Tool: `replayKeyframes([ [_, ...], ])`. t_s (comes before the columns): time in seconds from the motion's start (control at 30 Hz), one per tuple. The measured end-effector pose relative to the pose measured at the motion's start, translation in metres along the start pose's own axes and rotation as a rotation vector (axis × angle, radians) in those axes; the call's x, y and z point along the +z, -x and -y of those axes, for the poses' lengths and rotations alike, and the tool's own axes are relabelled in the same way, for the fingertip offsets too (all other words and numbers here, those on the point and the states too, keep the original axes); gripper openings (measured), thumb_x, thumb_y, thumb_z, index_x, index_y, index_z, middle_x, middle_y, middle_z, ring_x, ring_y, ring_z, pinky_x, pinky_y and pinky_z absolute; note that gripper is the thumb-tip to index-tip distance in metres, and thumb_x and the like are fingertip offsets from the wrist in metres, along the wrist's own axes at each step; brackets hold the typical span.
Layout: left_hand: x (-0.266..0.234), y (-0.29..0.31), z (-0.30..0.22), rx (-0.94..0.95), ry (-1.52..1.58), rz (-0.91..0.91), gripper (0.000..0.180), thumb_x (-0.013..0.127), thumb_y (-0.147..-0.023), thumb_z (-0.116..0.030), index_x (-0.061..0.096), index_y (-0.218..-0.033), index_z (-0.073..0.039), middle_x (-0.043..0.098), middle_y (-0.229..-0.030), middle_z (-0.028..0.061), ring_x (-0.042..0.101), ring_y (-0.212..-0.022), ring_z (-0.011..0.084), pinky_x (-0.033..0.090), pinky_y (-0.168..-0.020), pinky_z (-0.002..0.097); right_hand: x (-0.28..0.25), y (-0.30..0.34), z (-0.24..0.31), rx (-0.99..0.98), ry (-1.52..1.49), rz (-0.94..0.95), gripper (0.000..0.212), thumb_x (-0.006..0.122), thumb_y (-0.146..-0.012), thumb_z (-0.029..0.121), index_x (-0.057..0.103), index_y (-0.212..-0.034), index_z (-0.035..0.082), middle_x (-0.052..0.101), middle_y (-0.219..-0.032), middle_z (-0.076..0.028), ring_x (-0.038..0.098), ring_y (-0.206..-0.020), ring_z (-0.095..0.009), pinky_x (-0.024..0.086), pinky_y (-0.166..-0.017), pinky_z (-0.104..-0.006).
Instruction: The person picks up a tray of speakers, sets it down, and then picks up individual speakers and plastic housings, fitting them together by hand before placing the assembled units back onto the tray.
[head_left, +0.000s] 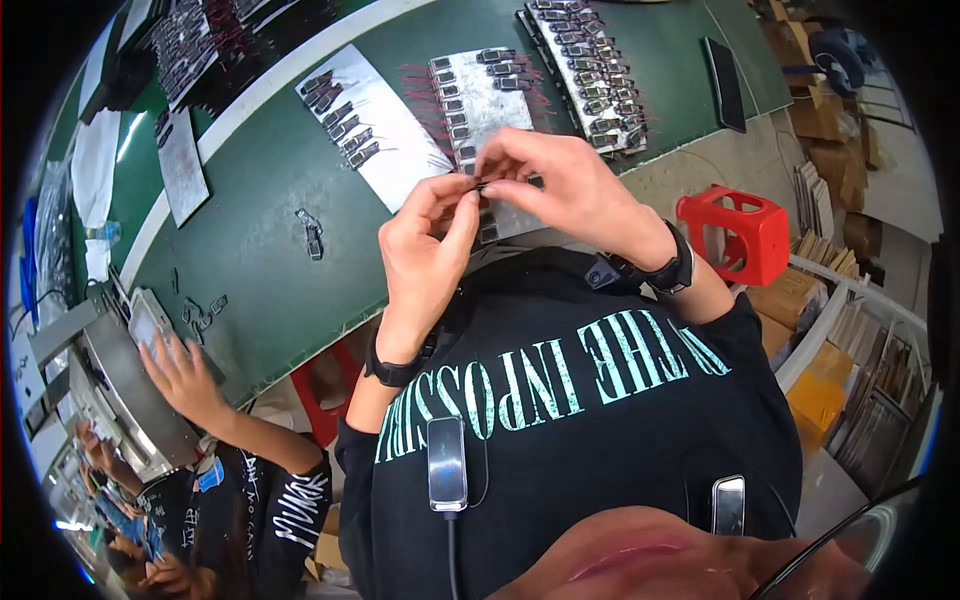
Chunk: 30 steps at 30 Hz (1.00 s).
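Note:
My left hand and my right hand meet at their fingertips over the near end of the middle board. Thumb and forefinger of each are pinched together around something small and dark, too small to make out. Beneath them lies the pale board, carrying rows of small dark electronic modules with thin red wires sticking out at its sides. To its left, a white board holds several similar modules along its left edge.
A third board, densely covered with modules, lies far right beside a black flat device. Loose modules rest on the green table. A co-worker's hand is at a metal machine, lower left. A red stool stands right.

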<state>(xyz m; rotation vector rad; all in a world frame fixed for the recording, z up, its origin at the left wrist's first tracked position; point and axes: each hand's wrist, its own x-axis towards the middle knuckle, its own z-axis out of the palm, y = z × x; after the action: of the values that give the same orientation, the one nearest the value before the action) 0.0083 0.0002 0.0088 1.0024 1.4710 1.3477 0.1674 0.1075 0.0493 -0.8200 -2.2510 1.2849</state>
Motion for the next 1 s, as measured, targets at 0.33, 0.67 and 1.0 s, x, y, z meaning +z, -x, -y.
replayKeyframes([
  [0.33, -0.007, -0.004, -0.010, 0.084, 0.035, -0.166, 0.023, 0.068, -0.093, -0.004, 0.068, -0.116, 0.001, 0.073, -0.102, 0.0059, 0.071, -0.086, 0.0129, 0.057, -0.073, 0.0239, -0.031, -0.021, -0.052, -0.011, 0.488, -0.253, 0.012, 0.069, -0.088, 0.011, 0.070, -0.099, 0.005, 0.066, -0.092, -0.008, 0.065, -0.077, -0.021, 0.052, -0.071, -0.0307],
  [0.67, -0.053, 0.025, 0.019, 0.269, -0.577, -0.537, 0.019, 0.074, -0.086, -0.006, 0.072, -0.104, -0.004, 0.070, -0.097, 0.0109, 0.068, -0.078, 0.0214, 0.054, -0.065, 0.0306, -0.032, 0.001, -0.034, -0.073, 0.617, -0.275, 0.012, 0.067, -0.089, 0.005, 0.071, -0.101, 0.003, 0.067, -0.098, -0.010, 0.065, -0.090, -0.027, 0.051, -0.080, -0.0333],
  [1.0, -0.084, 0.039, 0.038, 0.244, -1.145, -0.689, 0.018, 0.076, -0.083, -0.014, 0.073, -0.099, -0.006, 0.066, -0.095, 0.0066, 0.064, -0.088, 0.0252, 0.054, -0.070, 0.0358, -0.033, 0.014, -0.041, 0.002, 0.592, -0.121, 0.011, 0.066, -0.090, 0.005, 0.064, -0.100, 0.000, 0.063, -0.092, -0.010, 0.063, -0.081, -0.022, 0.050, -0.074, -0.0324],
])
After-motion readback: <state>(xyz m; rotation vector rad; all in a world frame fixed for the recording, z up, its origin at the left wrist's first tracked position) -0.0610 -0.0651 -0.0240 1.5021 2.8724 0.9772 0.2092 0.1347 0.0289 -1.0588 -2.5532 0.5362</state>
